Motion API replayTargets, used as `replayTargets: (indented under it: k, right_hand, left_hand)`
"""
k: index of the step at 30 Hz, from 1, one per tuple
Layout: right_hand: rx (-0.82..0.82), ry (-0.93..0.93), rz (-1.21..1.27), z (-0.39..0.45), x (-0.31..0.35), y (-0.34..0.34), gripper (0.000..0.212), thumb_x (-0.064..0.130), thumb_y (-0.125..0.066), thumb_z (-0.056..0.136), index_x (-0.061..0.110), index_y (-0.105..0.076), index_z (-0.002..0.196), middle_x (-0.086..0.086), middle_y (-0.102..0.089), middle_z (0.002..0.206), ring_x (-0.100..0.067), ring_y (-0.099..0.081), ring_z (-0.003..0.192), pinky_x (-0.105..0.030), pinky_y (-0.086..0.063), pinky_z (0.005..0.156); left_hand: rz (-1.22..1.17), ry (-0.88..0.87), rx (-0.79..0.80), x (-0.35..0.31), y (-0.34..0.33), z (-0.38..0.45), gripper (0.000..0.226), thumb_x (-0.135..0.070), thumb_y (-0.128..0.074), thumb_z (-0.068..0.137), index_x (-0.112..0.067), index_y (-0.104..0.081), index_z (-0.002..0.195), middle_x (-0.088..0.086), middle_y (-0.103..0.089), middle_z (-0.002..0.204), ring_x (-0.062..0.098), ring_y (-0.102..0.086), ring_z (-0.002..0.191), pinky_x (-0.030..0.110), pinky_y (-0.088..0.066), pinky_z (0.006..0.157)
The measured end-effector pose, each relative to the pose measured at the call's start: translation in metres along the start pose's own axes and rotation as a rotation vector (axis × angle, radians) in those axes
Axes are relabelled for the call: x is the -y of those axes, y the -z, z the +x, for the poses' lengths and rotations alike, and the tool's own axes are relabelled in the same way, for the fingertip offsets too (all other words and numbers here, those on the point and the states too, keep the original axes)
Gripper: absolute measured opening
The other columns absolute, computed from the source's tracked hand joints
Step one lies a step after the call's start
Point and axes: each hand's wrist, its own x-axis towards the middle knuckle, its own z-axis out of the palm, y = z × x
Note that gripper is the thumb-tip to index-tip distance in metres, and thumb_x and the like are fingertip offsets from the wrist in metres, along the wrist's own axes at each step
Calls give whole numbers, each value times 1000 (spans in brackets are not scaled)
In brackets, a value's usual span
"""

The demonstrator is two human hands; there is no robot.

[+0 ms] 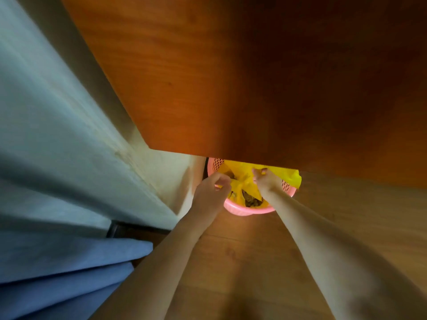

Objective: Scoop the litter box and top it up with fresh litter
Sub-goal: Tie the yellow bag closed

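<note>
Yellow bag [240,179], lining pink bin [245,210] on far floor under a wooden panel [231,77]; left hand [213,188] and right hand [265,179] pinch its edges; bag may tear, spilling waste

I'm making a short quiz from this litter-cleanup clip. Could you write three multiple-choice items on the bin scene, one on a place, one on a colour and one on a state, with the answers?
1. Where does the pink basket stand?
A. on the wooden floor, partly under the wooden panel
B. on top of the panel
C. on the blue fabric

2. What colour is the bag lining it?
A. black
B. yellow
C. white

3. What are the hands doing?
A. hanging idle
B. pressing flat on the floor
C. both gripping the bag

Answers:
1 A: the wooden panel hides its far rim and the floor lies beneath it.
2 B: yellow plastic spills over the rim.
3 C: the left hand and the right hand each pinch the plastic.
</note>
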Motion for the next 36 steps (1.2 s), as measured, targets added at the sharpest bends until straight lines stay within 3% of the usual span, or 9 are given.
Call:
replayTargets:
  k: [3, 5, 8, 11, 13, 17, 24, 30, 36]
  right_hand:
    - [71, 9, -69, 14, -12, -17, 53, 47, -30, 102, 9, -44, 137, -16, -60, 128, -16, -49, 69, -26, -34, 57]
    - [159, -25, -54, 15, -15, -22, 53, 46, -28, 103, 10, -40, 141, -17, -53, 135, -21, -52, 88, -30, -41, 70]
    - [-100, 170, -31, 11, -17, -20, 30, 30, -43, 101, 9, -59, 88, -12, -65, 87, -23, -54, 77, -32, -42, 65]
    - [-355, 279, -18, 1, -16, -13, 41, 20, -49, 96, 24, -35, 57, 3, -41, 57, -22, -47, 63, -33, -37, 60]
    - [-267, 232, -94, -5, -15, -13, 37, 20, -49, 97, 19, -42, 61, -3, -48, 61, -25, -51, 66, -32, -39, 57]
    - [-141, 125, -217, -3, -16, -12, 24, 24, -53, 97, 2, -59, 104, -15, -65, 101, -30, -60, 92, -34, -45, 72]
    - [-142, 171, -95, -35, 1, 4, 25, 26, -54, 96, 4, -63, 103, -11, -67, 105, -27, -61, 92, -33, -46, 75]
    - [-144, 76, 279, -93, 6, 27, 10, 18, -54, 95, 9, -57, 89, -13, -67, 95, -33, -66, 82, -51, -55, 78]
    - [1, -211, 700, -170, 21, 61, 26, 13, -45, 100, -4, -56, 117, -18, -65, 115, -34, -66, 93, -44, -55, 87]
  left_hand:
    - [7, -17, 5, 11, -7, 8, 7, -27, -51, 97, -27, -57, 101, -19, -56, 96, -3, -51, 92, 4, -37, 72]
    - [12, -12, 10, 15, -10, 10, 6, -28, -52, 97, -28, -57, 101, -19, -56, 98, -4, -51, 92, 2, -36, 70]
    - [14, -11, 17, 16, -13, 9, 7, -25, -52, 96, -26, -58, 100, -17, -57, 97, -4, -51, 92, 3, -36, 69]
    - [34, -16, 17, 12, -13, 6, 7, -23, -52, 96, -24, -59, 99, -19, -56, 94, -2, -51, 91, 3, -35, 70]
    - [42, -20, 14, 10, -14, 4, 11, -25, -52, 96, -20, -61, 101, -17, -57, 95, -1, -52, 91, 1, -34, 69]
    - [25, -22, 14, 3, -18, 2, 13, -24, -53, 95, -18, -62, 103, -15, -58, 95, 0, -53, 91, 5, -36, 70]
    - [20, 13, 27, -20, -16, -14, 11, -23, -54, 95, -19, -62, 102, -12, -60, 98, 2, -53, 93, 9, -38, 73]
    - [32, 45, 34, -58, -3, -56, 13, -23, -53, 95, -18, -62, 103, -13, -57, 96, 0, -51, 90, 9, -38, 73]
    - [7, 135, 63, -95, 9, -110, 15, -24, -53, 95, -19, -62, 105, -5, -63, 105, 12, -57, 101, 26, -48, 86]
